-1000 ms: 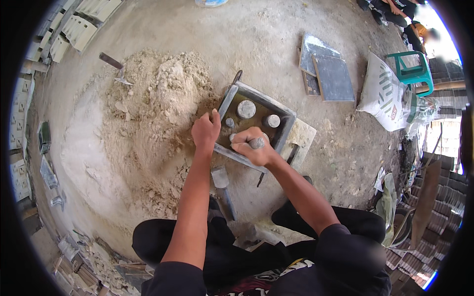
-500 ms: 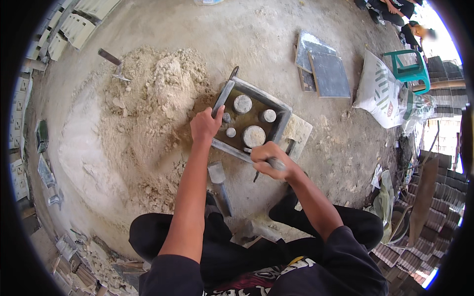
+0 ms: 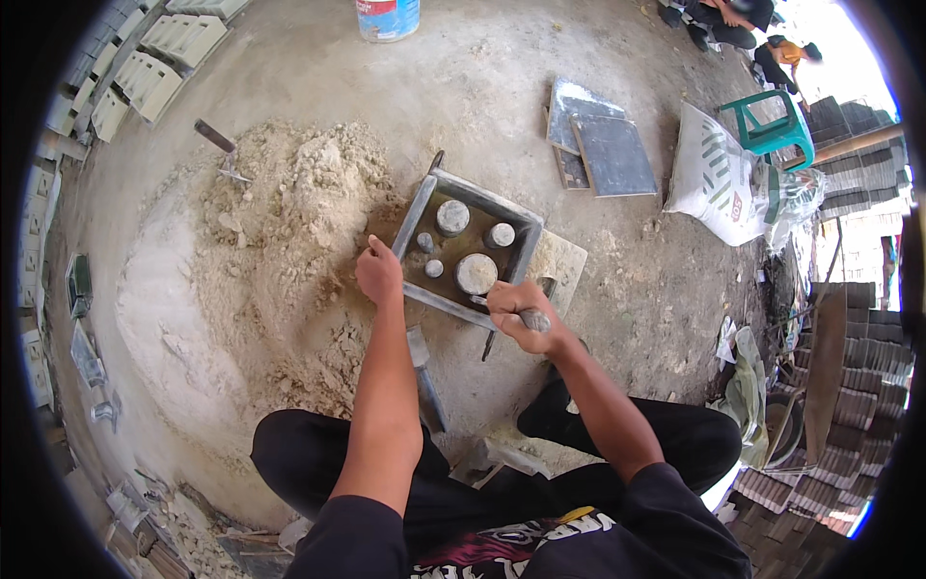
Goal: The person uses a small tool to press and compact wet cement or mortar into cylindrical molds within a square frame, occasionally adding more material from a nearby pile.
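A square metal-grey frame (image 3: pixel 487 196) sits on the ground before a seated person, five round-topped cylinders standing upright inside it: two large, including the near one (image 3: pixel 476 274), a medium one (image 3: pixel 501 234) and two small, the nearer of them (image 3: pixel 434 268) pale on top. The right hand (image 3: pixel 521 314), at the frame's near right corner, is closed round a grey-ended handle (image 3: pixel 535 320); what its lower end touches is mostly hidden. The left hand (image 3: pixel 379 270), just outside the frame's left wall, has its fingers curled; whether they hold anything cannot be told.

By the look of it, the setting of the cylinders is done, while the space around them appears unfilled, the frame's walls rising well above its brownish floor. Whether the surfaces inside are finished cannot be judged.

Under the frame's right side, a pale board (image 3: pixel 567 265) juts out. On the near side of the frame lies a flat-bladed tool (image 3: pixel 429 391), and to its left spreads a heap of pale, crumbly material (image 3: pixel 309 193), a dark-handled tool (image 3: pixel 214 135) at its far edge. Beyond the frame to the right rest dark flat plates (image 3: pixel 615 156), then a white sack (image 3: pixel 709 183) and a green stool (image 3: pixel 791 135). A bucket (image 3: pixel 388 21) stands farther beyond the frame; other people (image 3: pixel 725 17) are far off to its right.
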{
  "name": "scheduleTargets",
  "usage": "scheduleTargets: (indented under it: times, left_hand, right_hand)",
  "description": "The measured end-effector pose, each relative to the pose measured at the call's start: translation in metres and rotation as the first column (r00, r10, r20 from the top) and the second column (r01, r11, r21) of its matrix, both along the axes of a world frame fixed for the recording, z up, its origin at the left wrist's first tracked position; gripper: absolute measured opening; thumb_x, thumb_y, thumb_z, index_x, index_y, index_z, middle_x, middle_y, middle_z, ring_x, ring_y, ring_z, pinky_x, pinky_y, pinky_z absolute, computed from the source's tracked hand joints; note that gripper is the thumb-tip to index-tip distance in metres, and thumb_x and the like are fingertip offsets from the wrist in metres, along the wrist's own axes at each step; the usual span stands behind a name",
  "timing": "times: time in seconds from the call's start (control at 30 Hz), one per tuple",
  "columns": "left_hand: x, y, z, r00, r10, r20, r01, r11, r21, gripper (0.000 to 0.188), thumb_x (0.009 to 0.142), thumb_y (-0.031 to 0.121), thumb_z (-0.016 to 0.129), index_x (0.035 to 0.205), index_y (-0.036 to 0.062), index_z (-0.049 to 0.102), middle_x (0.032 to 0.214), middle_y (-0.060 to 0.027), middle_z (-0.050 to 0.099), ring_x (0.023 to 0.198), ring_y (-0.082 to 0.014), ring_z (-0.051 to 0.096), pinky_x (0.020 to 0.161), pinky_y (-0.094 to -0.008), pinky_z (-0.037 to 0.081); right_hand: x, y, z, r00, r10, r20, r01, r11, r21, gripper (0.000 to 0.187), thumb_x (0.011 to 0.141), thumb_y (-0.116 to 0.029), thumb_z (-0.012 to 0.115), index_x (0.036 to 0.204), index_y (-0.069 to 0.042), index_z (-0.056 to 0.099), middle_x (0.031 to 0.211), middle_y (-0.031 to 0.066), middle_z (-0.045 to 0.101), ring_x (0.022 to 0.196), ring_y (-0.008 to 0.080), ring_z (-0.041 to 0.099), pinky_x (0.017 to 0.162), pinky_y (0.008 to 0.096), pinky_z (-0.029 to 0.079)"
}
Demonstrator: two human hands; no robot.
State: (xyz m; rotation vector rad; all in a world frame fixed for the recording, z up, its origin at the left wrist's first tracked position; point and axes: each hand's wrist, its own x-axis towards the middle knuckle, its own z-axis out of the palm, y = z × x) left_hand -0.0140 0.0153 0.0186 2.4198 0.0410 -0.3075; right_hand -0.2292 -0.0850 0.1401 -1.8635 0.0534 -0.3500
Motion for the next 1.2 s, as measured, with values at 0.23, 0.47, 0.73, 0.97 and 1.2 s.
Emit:
scheduleTargets:
  times: [0.23, 0.47, 0.73, 0.97, 1.2]
  left_hand:
    - [0.007, -0.004, 0.01, 0.987, 0.115, -0.113, -0.12, 0.992, -0.041, 0.054, 0.094, 0.044, 0.041, 0.098, 0.0012, 0.072, 0.099, -0.0222, 0.069, 0.097, -0.0427, 0.064, 0.088, -0.0503, 0.049]
    - [0.009, -0.001, -0.005, 0.982, 0.122, -0.141, -0.13, 0.991, -0.044, 0.052, 0.093, 0.042, 0.041, 0.1, 0.0008, 0.072, 0.098, -0.0239, 0.069, 0.096, -0.0432, 0.064, 0.089, -0.0503, 0.048]
    - [0.01, 0.003, -0.015, 0.997, 0.037, -0.071, -0.042, 0.997, -0.06, 0.053, 0.093, 0.041, 0.04, 0.089, -0.0022, 0.071, 0.09, -0.0274, 0.067, 0.089, -0.0469, 0.063, 0.081, -0.0534, 0.049]
    - [0.017, 0.005, -0.009, 0.949, -0.307, -0.069, 0.299, 0.948, -0.113, 0.065, 0.098, 0.05, 0.035, 0.087, -0.0035, 0.069, 0.086, -0.0287, 0.066, 0.089, -0.0476, 0.062, 0.08, -0.0535, 0.048]
    - [0.033, 0.023, -0.034, 0.775, -0.632, -0.012, 0.618, 0.761, -0.2, 0.067, 0.098, 0.054, 0.034, 0.081, -0.0017, 0.067, 0.08, -0.0284, 0.064, 0.085, -0.0497, 0.06, 0.076, -0.0529, 0.047]
  right_hand:
    - [0.012, 0.021, 0.007, 0.951, -0.264, -0.162, 0.291, 0.941, 0.171, 0.022, 0.081, -0.015, 0.048, 0.065, -0.001, 0.044, 0.056, 0.0065, 0.038, 0.052, 0.0172, 0.037, 0.05, 0.0349, 0.033]
    - [0.049, 0.036, 0.004, 0.954, -0.272, -0.126, 0.289, 0.946, 0.148, 0.031, 0.089, -0.01, 0.05, 0.061, -0.001, 0.041, 0.053, 0.0065, 0.034, 0.05, 0.0126, 0.031, 0.046, 0.0342, 0.03]
    - [0.069, 0.038, 0.001, 0.941, -0.321, -0.111, 0.336, 0.927, 0.165, 0.039, 0.091, -0.015, 0.051, 0.057, -0.002, 0.039, 0.051, 0.0006, 0.036, 0.05, 0.0097, 0.033, 0.046, 0.032, 0.028]
    - [0.08, 0.045, -0.014, 0.927, -0.369, -0.065, 0.374, 0.911, 0.173, 0.043, 0.098, -0.019, 0.051, 0.06, -0.002, 0.039, 0.054, 0.0003, 0.031, 0.052, 0.008, 0.029, 0.045, 0.0317, 0.025]
    - [0.118, 0.049, -0.022, 0.872, -0.489, -0.028, 0.49, 0.867, 0.09, 0.044, 0.1, -0.027, 0.05, 0.064, -0.003, 0.045, 0.054, -0.0002, 0.038, 0.054, 0.0091, 0.034, 0.047, 0.0313, 0.03]
